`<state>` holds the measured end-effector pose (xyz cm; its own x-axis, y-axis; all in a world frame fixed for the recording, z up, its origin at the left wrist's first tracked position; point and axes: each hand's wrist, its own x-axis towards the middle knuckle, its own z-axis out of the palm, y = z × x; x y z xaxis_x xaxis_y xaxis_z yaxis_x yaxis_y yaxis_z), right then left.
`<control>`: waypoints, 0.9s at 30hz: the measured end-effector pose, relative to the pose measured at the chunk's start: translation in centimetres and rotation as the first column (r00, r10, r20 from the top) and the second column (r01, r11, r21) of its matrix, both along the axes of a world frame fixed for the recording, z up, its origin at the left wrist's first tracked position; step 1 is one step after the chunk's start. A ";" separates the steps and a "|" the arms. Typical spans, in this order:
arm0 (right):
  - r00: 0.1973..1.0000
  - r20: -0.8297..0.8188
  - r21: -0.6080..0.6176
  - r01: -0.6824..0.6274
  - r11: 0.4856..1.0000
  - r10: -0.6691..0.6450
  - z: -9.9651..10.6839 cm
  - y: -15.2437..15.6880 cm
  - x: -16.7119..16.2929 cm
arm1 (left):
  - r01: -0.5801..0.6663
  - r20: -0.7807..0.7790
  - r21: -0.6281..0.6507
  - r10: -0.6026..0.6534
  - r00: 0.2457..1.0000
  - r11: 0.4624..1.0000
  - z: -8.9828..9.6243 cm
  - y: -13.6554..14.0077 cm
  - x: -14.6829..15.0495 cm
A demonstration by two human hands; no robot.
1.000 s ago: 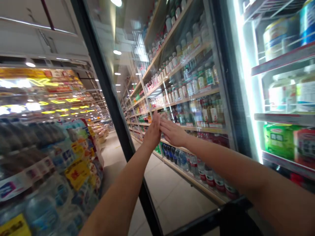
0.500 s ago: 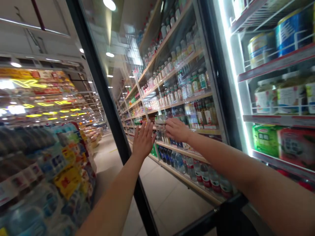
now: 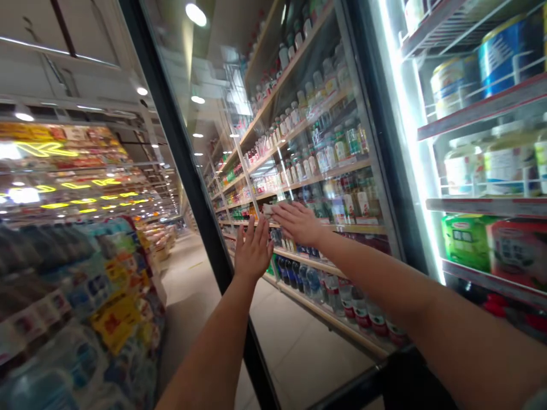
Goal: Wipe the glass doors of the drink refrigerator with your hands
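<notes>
A glass door with a black frame stands swung open before me. My left hand lies against the pane near the frame, fingers spread and pointing up, holding nothing. Just right of it, my right hand has its fingers stretched out to the left over a small whitish cloth, which it presses on the glass. Only an edge of the cloth shows past the fingertips, so I cannot tell whether it is fabric or tissue.
A lit cooler at the right holds cans, bottles and green and red packs. Through the glass appear shelves of bottles. To the left are stacked bottled goods, with an aisle floor beside them.
My right hand has shifted slightly left, its bent fingers now stretched flatter, and the cloth has moved left with it. My left hand has dropped slightly, still against the glass.
</notes>
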<state>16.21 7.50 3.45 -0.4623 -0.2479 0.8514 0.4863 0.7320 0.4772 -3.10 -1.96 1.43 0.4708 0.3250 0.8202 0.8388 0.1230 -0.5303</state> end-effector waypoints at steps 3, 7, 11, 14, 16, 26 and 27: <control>0.999 -0.028 -0.003 0.016 1.000 -0.016 1.5 1.0 1.1 | -0.002 -0.003 0.006 0.002 1.000 1.000 -0.2 0.1 0.0; 0.991 -0.129 -0.065 -0.032 0.997 0.023 2.4 2.1 1.7 | 0.000 0.002 0.011 0.000 1.000 1.000 -0.3 0.1 -0.1; 0.994 -0.045 -0.066 -0.098 0.993 0.095 0.3 2.3 1.6 | 0.015 0.000 0.000 -0.015 1.000 1.000 -0.3 0.0 -0.1; 0.988 0.135 -0.014 -0.077 0.997 0.078 -1.1 2.3 2.2 | 0.033 0.010 -0.013 -0.033 0.999 0.999 -0.3 -0.1 0.0; 0.978 0.207 0.018 -0.045 0.999 0.040 -1.0 2.2 2.7 | 0.041 0.017 -0.021 -0.041 0.999 0.999 -0.3 -0.3 0.1; 0.997 -0.053 -0.119 -0.063 0.991 0.057 1.1 1.5 3.1 | 0.022 0.012 -0.013 -0.022 1.000 1.000 -0.4 -1.6 1.0; 0.996 -0.062 -0.113 -0.072 0.991 0.065 1.0 1.5 3.0 | 0.021 0.010 -0.012 -0.021 1.000 1.000 -0.4 -1.7 1.0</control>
